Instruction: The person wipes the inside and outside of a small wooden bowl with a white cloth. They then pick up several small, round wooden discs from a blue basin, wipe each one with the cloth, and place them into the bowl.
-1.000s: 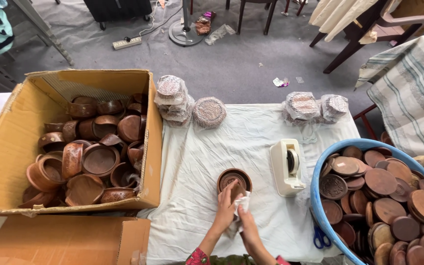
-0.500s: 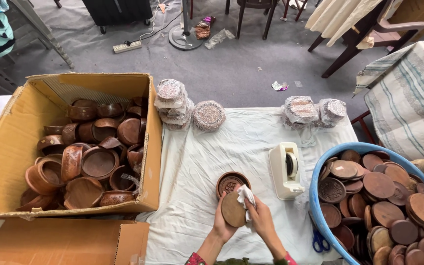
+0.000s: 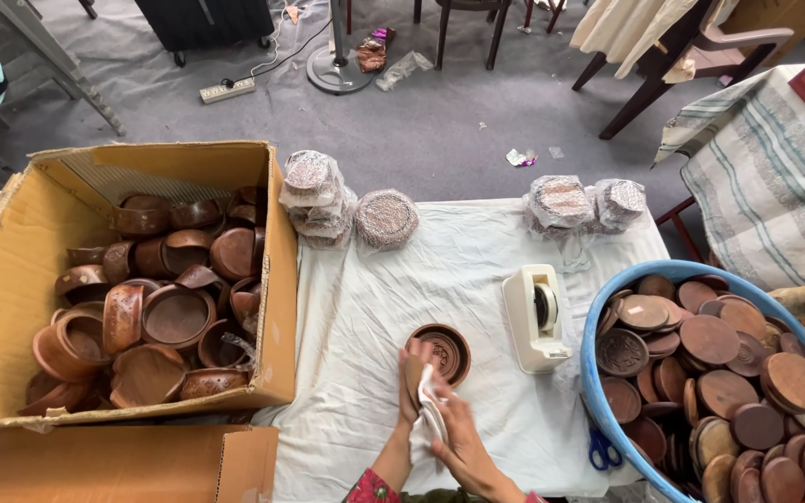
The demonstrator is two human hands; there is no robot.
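Left hand (image 3: 409, 380) gripped a round wooden lid (image 3: 416, 371) on edge, fingers clamped on it, near edge of the worktop (image 3: 440, 270). Right hand (image 3: 463, 442) pressed a white cloth (image 3: 430, 410) against the lid, fingers closed on the cloth. Wooden bowl (image 3: 442, 352) sat just beyond, touching the lid. Tape dispenser (image 3: 535, 317) to the right; cardboard box (image 3: 11, 279) left; blue tub (image 3: 598, 391) right.

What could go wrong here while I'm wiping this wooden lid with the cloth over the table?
1. The wooden lid is pinched upright by the left hand alone while the right hand rubs it with the white cloth; it might slip and knock the open bowl just beside it.
2. The tape dispenser sits close to the right elbow's path; a wide wiping stroke could bump it.
3. The scissors lie near the table edge and could get nudged off.
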